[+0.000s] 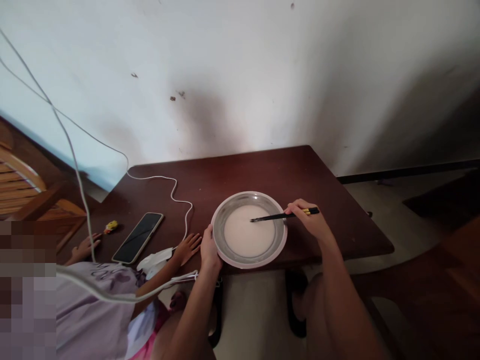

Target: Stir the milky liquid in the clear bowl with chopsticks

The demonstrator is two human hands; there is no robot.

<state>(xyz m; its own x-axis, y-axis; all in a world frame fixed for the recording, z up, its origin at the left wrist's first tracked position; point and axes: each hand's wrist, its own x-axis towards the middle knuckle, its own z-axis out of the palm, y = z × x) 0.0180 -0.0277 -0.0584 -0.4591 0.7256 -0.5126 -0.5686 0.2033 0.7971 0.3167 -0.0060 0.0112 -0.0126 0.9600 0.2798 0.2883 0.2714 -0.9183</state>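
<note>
The right grip holds dark chopsticks, tips at the pale liquid; the left grip clasps the rim of the metal basin on the near edge of the brown surface. Leftward lie a phone and yellow toy, beside another person's hands. Behind stands a scuffed white wall.

A phone lies on the table between a yellow toy and a white cable.
</note>
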